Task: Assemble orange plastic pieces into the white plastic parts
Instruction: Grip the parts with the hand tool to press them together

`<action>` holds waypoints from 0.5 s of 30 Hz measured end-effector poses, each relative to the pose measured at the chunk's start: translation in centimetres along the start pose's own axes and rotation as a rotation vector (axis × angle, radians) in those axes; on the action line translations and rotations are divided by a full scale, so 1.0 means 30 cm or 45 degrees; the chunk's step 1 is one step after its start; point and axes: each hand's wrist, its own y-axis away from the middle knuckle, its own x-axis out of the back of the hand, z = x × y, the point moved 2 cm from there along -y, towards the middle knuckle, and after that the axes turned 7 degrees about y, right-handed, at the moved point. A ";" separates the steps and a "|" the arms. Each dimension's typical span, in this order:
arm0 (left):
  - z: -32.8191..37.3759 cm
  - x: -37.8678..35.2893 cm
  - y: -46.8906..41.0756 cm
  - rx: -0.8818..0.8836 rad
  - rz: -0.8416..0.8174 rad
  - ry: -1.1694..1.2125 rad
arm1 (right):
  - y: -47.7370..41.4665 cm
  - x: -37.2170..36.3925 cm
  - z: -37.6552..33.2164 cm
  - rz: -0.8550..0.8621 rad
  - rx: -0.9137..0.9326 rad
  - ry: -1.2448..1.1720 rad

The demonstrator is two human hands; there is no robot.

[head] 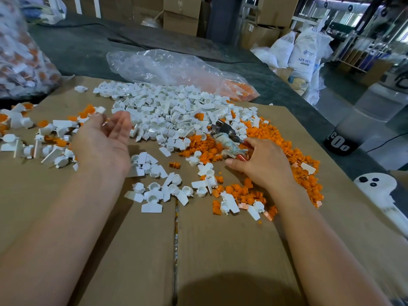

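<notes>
A big heap of white plastic parts point(167, 111) lies on the cardboard surface point(220, 250). To its right spreads a pile of orange plastic pieces point(273, 138). More white parts point(154, 191) lie scattered in front of me. My left hand point(103, 142) is palm up with relaxed fingers above the left side. A white part point(100, 109) sits just past its fingertips; I cannot tell if they touch it. My right hand point(262, 164) rests on the orange pile, its thumb and fingers around the red handle of a small hammer point(227, 138).
White parts with orange pieces in them point(44, 140) lie at the left. A clear plastic bag point(176, 69) with orange pieces lies behind the heap. A full bag point(19, 56) stands at the far left. The cardboard's right edge drops to the floor; a white object point(375, 186) sits there.
</notes>
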 end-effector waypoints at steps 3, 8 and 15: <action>0.013 0.003 -0.016 -0.029 0.040 0.047 | -0.001 -0.003 -0.002 -0.024 -0.003 0.049; 0.022 0.002 -0.037 -0.456 -0.049 -1.106 | -0.007 -0.010 0.000 -0.076 -0.003 0.120; -0.009 0.006 -0.041 -0.792 -0.274 -2.233 | -0.008 -0.010 0.000 -0.103 -0.001 0.132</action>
